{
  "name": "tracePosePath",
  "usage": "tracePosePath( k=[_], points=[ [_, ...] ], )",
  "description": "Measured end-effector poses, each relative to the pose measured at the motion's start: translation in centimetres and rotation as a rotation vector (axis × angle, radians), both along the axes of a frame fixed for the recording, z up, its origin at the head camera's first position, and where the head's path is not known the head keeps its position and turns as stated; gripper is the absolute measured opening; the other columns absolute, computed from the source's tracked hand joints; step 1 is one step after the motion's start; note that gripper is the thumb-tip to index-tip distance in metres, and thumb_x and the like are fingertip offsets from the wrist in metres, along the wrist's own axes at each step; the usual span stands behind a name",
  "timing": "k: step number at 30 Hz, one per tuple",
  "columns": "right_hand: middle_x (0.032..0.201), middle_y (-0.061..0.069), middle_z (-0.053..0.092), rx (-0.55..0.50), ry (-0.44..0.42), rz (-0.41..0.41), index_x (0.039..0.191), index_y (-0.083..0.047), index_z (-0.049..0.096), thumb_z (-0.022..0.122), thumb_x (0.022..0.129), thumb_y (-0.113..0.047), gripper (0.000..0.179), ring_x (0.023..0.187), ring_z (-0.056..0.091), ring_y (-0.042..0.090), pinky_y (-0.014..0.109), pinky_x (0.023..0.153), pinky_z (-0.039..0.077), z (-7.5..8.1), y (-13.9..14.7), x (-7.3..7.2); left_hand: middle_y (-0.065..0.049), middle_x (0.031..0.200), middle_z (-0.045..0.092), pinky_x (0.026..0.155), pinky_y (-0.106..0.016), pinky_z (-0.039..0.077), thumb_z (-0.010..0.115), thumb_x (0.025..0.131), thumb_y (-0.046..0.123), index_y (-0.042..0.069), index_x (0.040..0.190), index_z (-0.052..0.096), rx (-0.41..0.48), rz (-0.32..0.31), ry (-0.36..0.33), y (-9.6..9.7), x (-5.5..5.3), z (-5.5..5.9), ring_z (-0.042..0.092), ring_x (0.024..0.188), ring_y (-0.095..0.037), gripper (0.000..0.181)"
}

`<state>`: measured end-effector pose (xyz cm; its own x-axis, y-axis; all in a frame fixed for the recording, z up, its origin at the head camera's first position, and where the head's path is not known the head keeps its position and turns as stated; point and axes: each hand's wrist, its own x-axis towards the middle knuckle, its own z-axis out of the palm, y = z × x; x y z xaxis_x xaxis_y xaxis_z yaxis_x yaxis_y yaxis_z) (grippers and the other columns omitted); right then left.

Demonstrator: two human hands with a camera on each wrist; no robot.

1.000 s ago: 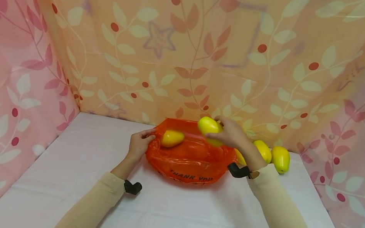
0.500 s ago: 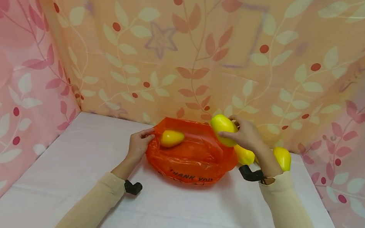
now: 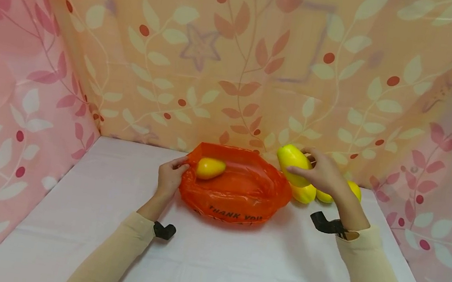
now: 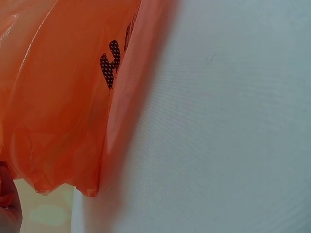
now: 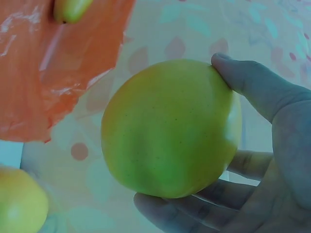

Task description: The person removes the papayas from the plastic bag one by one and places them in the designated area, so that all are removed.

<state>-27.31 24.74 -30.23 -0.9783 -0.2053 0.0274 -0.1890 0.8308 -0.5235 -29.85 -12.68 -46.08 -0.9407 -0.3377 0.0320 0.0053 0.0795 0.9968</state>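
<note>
My left hand [image 3: 169, 179] pinches the left edge of an open orange plastic bag [image 3: 239, 203] printed with "THANK YOU". One yellow mango [image 3: 211, 169] shows inside the bag, near its left side. Raised just past the bag's right rim, a second yellow mango [image 3: 293, 158] is gripped by my right hand [image 3: 325, 175]. The right wrist view shows this held mango [image 5: 170, 128] with green on its near end, the thumb [image 5: 252, 82] on one side and fingers beneath. In the left wrist view, the bag [image 4: 58, 97] covers the left part and only a bit of the hand shows.
To the right of the bag, several more mangoes [image 3: 304, 194] lie on the white-covered table [image 3: 216, 270], partly hidden behind my right hand and forearm. Leaf-patterned cloth [image 3: 152, 77] hangs close behind the table and along both sides.
My right hand has moved to the right with the mango, from over the bag's opening to beyond its right rim. The left hand keeps its hold on the bag, nearly still.
</note>
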Motion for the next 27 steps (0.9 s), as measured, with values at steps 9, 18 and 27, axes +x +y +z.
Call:
tracePosePath(
  k=[9,18,27],
  points=[
    [0.126,0.023,0.056,-0.031,-0.022,-0.049,0.136,-0.005,0.045,0.069,0.081,-0.059,0.081,0.112,0.055,0.038,0.05,0.09,0.053,-0.8,1.6,1.2,-0.02,0.123,0.066,0.07,-0.003,0.043,0.064,0.093,0.007,0.002,0.121,0.068,0.013,-0.005,-0.01,-0.1,0.1,0.1,0.058,0.108,-0.025,0.029],
    [0.119,0.025,0.061,-0.038,0.015,-0.043,0.133,-0.003,0.051,0.07,0.084,-0.053,0.072,0.103,0.06,0.038,0.041,0.075,0.058,-2.0,3.4,2.1,-0.018,0.123,0.067,0.076,-0.008,0.045,0.064,0.093,0.009,0.004,0.121,0.069,-0.006,-0.011,-0.025,-0.3,0.2,0.1,0.058,0.115,-0.03,0.029],
    [0.121,0.028,0.058,0.001,-0.052,-0.077,0.134,0.001,0.048,0.067,0.083,-0.058,0.08,0.102,0.058,0.038,0.042,0.078,0.058,-3.9,4.8,2.6,-0.016,0.125,0.066,0.076,-0.007,0.045,0.064,0.094,0.01,0.005,0.122,0.068,-0.018,-0.02,-0.023,-0.4,0.4,0.2,0.057,0.114,-0.025,0.029]
  ],
)
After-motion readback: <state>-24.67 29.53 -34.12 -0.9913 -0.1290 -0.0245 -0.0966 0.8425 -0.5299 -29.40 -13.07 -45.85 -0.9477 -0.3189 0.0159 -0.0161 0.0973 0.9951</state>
